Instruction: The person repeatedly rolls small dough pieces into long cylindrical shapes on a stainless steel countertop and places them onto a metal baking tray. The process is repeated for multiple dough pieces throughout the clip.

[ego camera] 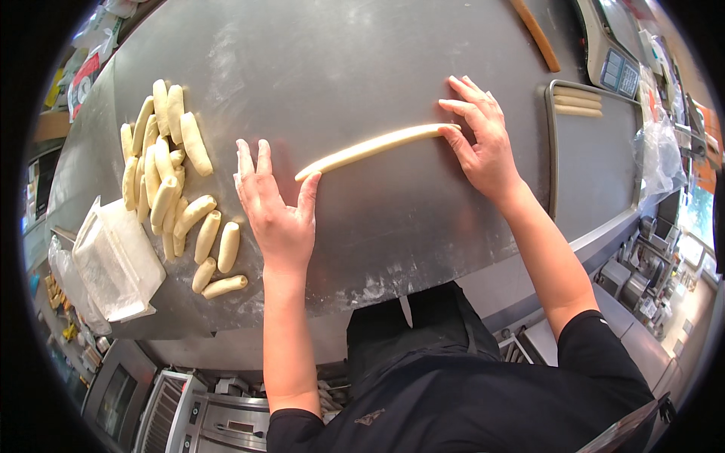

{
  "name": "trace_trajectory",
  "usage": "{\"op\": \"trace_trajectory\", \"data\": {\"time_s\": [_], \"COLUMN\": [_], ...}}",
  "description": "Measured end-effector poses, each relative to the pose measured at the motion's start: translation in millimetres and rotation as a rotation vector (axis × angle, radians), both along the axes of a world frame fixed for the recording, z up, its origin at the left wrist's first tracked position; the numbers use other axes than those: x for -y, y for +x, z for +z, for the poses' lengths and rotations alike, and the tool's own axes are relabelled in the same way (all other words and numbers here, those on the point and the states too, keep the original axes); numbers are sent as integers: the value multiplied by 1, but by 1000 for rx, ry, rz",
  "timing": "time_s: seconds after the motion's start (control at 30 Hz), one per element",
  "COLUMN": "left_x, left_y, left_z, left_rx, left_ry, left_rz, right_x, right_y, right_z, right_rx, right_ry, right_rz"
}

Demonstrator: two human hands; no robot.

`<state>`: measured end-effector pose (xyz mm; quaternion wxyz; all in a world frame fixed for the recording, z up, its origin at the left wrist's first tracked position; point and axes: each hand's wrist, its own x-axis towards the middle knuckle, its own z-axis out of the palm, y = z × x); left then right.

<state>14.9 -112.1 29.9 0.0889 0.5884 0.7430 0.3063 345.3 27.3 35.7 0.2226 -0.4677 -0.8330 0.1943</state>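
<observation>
A long dough rope point(374, 148) lies slantwise on the metal worktable point(391, 226), its left end tapered and lower in the view. At that end my left hand point(277, 212) rests with its fingers apart, the thumb tip against or just beside the dough. The thumb of my right hand point(482, 144) touches the other end, while the remaining fingers spread beyond it. Neither hand closes around the rope. Left of my left hand is a loose heap of short rolled dough pieces point(164, 192), some stacked on others. Two short pieces point(225, 287) lie nearest the table's front edge.
A shallow metal tray point(595, 164) at the right holds several dough ropes point(578, 102) along its far end. Beyond it stands a digital scale point(620, 71). A wooden rod point(535, 35) lies at the back right. Clear plastic packaging point(116, 255) sits at the left front corner.
</observation>
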Motion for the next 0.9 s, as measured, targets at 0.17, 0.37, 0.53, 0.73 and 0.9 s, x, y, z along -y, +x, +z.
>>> {"op": "trace_trajectory", "data": {"time_s": [0.17,0.37,0.53,0.73,0.9], "left_x": [-4,-11,-17,-71,-131], "left_y": [-3,6,47,193,322], "left_z": [-3,2,36,53,39], "left_rx": [14,131,304,587,603], "left_ry": [7,43,13,-2,26], "left_rz": [-78,-83,-24,-145,-257], "right_x": [0,-7,-6,-31,-60], "right_y": [1,-1,49,202,324], "right_z": [0,9,41,77,81], "right_rx": [-26,-77,-355,-591,-651], "right_ry": [5,-79,-322,-466,-588], "right_rz": [25,49,13,-281,-467]}}
